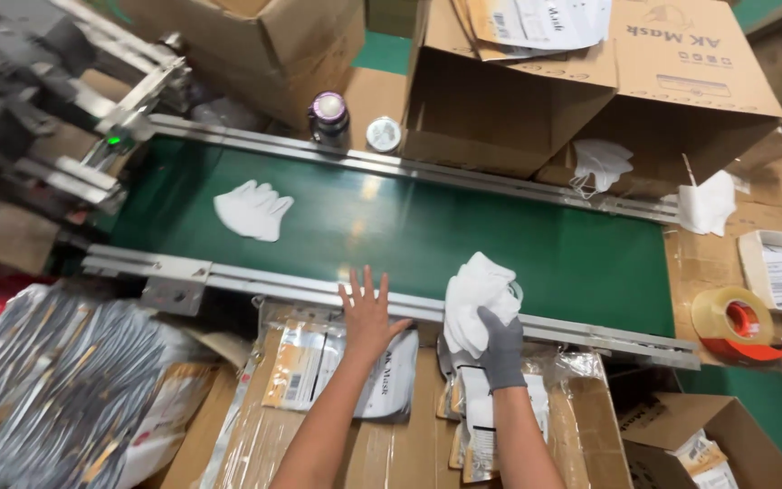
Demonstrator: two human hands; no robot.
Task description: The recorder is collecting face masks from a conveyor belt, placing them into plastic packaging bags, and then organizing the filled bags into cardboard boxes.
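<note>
The right hand [500, 347], in a grey glove, has its grip clamped on a stack of white masks [476, 299] at the near rail of the green belt [427, 226]. The bare left hand [368, 312] lies flat, fingers spread apart, on the rail [255, 282] beside packaged pouches [319, 362]. One mask [252, 210] lies alone farther up the belt.

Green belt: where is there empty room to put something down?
The green belt is bare between the lone white mask and the mask stack in the gloved right hand. Below the rail, near the bare left hand, packets crowd everything.
</note>
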